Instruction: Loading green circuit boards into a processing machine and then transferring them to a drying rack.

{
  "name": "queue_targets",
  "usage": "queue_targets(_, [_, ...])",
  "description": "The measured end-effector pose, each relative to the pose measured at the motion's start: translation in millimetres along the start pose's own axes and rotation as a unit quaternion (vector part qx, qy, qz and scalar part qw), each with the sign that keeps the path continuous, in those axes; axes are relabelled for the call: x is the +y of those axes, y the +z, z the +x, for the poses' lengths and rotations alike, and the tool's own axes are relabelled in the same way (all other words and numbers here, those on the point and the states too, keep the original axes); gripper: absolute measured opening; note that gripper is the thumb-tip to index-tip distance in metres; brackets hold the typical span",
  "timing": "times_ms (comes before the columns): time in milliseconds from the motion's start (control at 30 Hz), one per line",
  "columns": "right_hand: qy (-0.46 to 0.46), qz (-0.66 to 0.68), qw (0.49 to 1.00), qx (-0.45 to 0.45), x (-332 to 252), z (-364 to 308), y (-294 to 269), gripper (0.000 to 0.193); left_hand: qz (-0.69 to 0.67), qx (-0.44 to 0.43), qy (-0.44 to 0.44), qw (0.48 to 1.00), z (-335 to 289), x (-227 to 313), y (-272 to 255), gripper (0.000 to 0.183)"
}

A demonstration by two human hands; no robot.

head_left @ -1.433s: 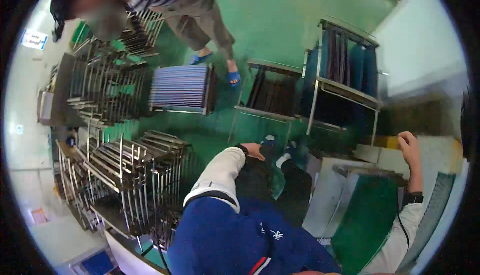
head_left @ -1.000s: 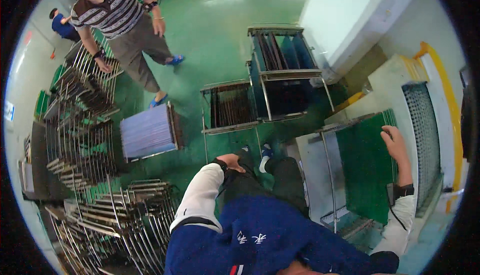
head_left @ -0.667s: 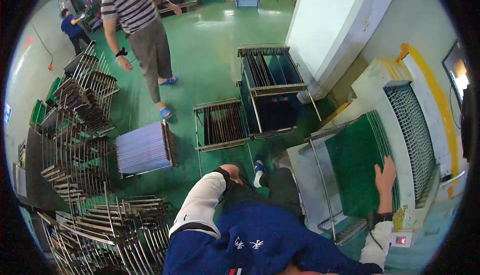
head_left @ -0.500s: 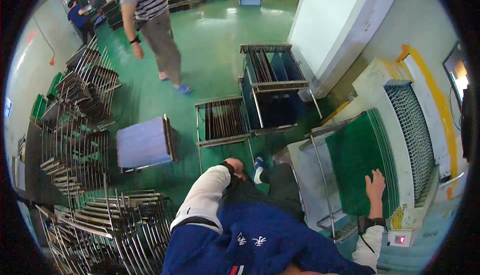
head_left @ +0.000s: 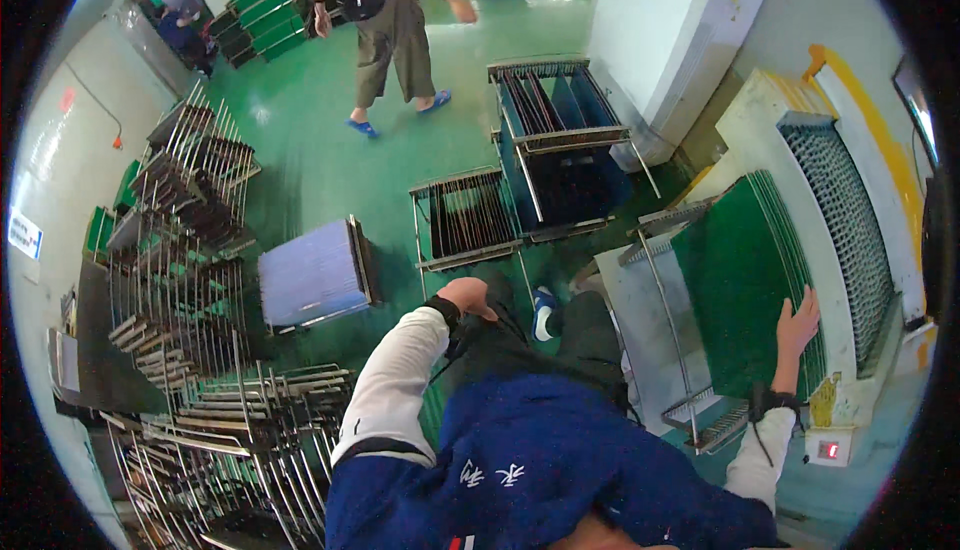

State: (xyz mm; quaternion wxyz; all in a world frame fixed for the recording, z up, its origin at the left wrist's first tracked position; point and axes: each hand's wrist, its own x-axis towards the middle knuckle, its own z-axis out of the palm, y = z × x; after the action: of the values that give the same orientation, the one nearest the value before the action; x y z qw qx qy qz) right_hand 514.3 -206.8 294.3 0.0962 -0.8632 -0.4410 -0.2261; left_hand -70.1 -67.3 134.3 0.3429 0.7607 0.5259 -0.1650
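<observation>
My right hand (head_left: 797, 322) lies with its fingers stretched out against the edges of several upright green panels (head_left: 735, 285). These thin panels stand close together in a metal rack (head_left: 662, 305) on the right, beside a pale machine with a slatted opening (head_left: 845, 215). My left hand (head_left: 468, 297) hangs low by my thigh, bent at the wrist. Its fingers are mostly hidden, and a dark strap-like shape shows next to it; I cannot make out whether it is held. Both wrists wear dark bands.
Ahead stand a rack of dark panels (head_left: 463, 218) and a taller rack with blue panels (head_left: 560, 135). A rack of pale violet panels (head_left: 315, 272) sits left of centre. Piled metal racks (head_left: 185, 250) line the left side. Another person (head_left: 392, 40) walks on the green floor ahead.
My right hand has shifted slightly along the panels toward their machine-side edges. The walking person has moved right and farther off. The whole view has tilted slightly.
</observation>
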Motion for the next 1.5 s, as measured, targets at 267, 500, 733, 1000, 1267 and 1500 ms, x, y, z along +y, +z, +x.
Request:
queue_targets(267, [0.036,-0.017,0.999,-0.031,14,2,44,0.051,-0.012,0.203,-0.01,0.979,-12,-12,-47,0.046])
queue_targets(500, [0.038,-0.039,0.997,-0.048,-5,0,30,0.055,0.014,0.418,0.049,0.907,16,-22,-50,0.042])
queue_targets(733, [0.06,-0.058,0.995,-0.051,-2,2,35,0.063,-0.007,0.367,-0.05,0.929,51,-12,-64,0.037])
queue_targets(1000, [0.039,-0.079,0.995,-0.056,-26,-6,13,0.071,-0.03,0.277,-0.039,0.96,76,-3,-81,0.041])
queue_targets(1267, [0.027,-0.022,0.999,-0.01,-42,-17,7,0.069,-0.014,0.294,-0.029,0.955,75,-14,-70,0.038])
queue_targets(1500, [0.025,0.005,1.0,0.002,-30,-19,8,0.064,0.009,0.271,-0.025,0.962,68,2,-80,0.05])
